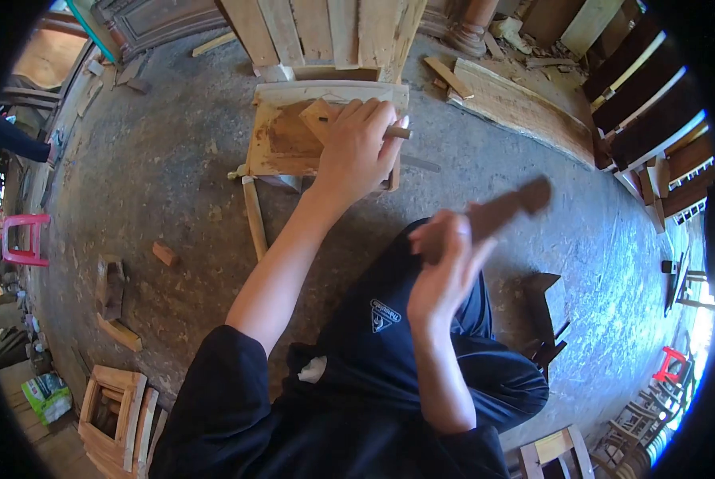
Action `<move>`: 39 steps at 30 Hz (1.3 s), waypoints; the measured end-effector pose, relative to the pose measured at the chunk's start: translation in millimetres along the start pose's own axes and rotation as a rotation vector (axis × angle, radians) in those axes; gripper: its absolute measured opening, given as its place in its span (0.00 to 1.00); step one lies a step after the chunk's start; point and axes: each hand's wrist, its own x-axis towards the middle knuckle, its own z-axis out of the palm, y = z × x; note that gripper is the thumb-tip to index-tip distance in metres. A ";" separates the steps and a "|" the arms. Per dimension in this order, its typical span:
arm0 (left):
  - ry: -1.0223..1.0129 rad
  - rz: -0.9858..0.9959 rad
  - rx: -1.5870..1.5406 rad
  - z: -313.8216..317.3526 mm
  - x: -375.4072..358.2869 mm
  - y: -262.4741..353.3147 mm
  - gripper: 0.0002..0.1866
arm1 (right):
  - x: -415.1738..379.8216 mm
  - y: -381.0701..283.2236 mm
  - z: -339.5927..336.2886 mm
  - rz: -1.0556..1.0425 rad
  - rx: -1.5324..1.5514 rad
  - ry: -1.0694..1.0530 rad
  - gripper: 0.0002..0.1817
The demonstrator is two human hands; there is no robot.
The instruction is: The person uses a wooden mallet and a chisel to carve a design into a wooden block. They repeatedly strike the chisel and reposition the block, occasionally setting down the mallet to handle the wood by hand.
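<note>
My left hand [356,152] is closed around a chisel [400,132], whose round handle end sticks out past the thumb. Its blade is hidden by the fingers. Under the knuckles lies a small wooden piece [316,116] with a dark slot, on top of a stained wooden block bench [282,148]. In my right hand [445,275] is a brown wooden mallet [497,214], smeared by motion, raised over my knee and apart from the chisel. A thin grey metal strip [420,164] juts out at the bench's right side.
Upright planks [317,32] stand behind the bench. A long board [525,108] lies at the back right. On the left floor are a reddish block [165,254] and a wooden plane-like block [110,287]. A pink stool [26,239] and another person's leg [22,140] are farther left.
</note>
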 end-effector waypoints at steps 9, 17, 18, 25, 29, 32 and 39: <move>-0.041 0.001 0.110 1.2 -1.8 -1.2 0.09 | 25.8 -27.8 -72.8 0.181 -0.157 -0.246 0.11; -0.032 -0.026 0.111 6.7 -1.9 -4.9 0.08 | 42.6 5.7 -200.5 0.197 -0.216 -0.063 0.11; -0.030 -0.062 0.065 2.7 2.1 -5.0 0.09 | 40.3 16.3 -215.8 0.212 -0.185 -0.022 0.11; -0.183 -0.432 0.420 -55.4 22.6 37.9 0.39 | 32.0 45.8 -260.7 0.307 -0.010 0.123 0.12; -0.361 -0.619 0.650 -56.5 3.0 15.7 0.71 | 32.9 36.5 -262.1 0.261 0.026 0.089 0.13; -0.350 -0.658 0.674 -41.6 -4.0 -7.6 0.73 | 30.6 40.1 -261.3 0.226 -0.010 0.111 0.14; -0.351 -0.598 0.515 -45.0 5.4 19.6 0.51 | 25.4 35.5 -258.1 0.236 0.003 0.074 0.12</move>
